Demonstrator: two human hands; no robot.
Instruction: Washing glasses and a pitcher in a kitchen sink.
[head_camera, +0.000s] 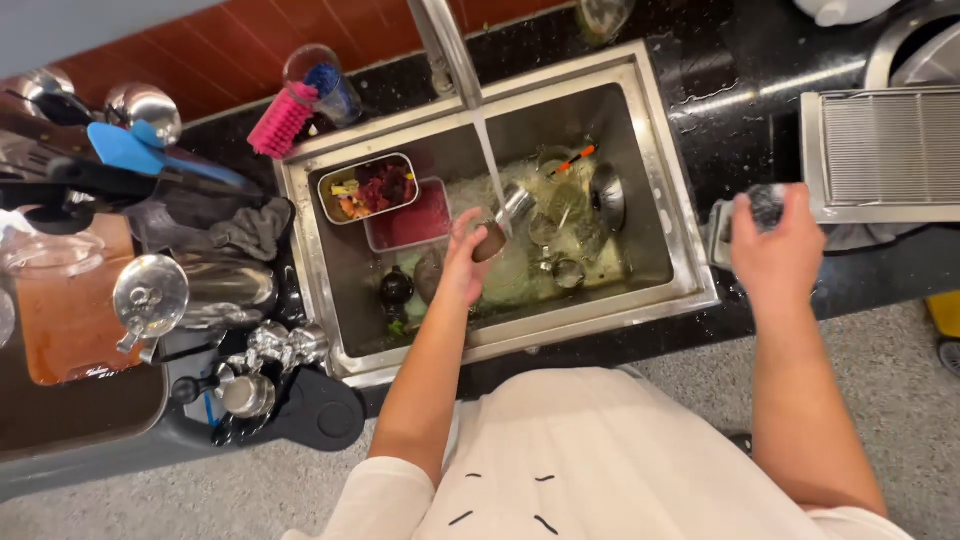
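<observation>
Kitchen: steel sink set in black counter, tap running over dirty dishes, pink scrub brush at sink's back-left corner, utensils racked left.

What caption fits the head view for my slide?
Left hand holds a steel cup under the running tap in the sink; right hand grips a dark scrubber.

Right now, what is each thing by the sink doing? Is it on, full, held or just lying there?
Tap: on, water running.
Steel cup: tilted under the stream, held by left hand.
Scrubber: gripped by right hand, over the counter.
Sink: full of dishes in soapy water.
Steel tray: holds food scraps.
Pink brush: lying on the counter.
</observation>
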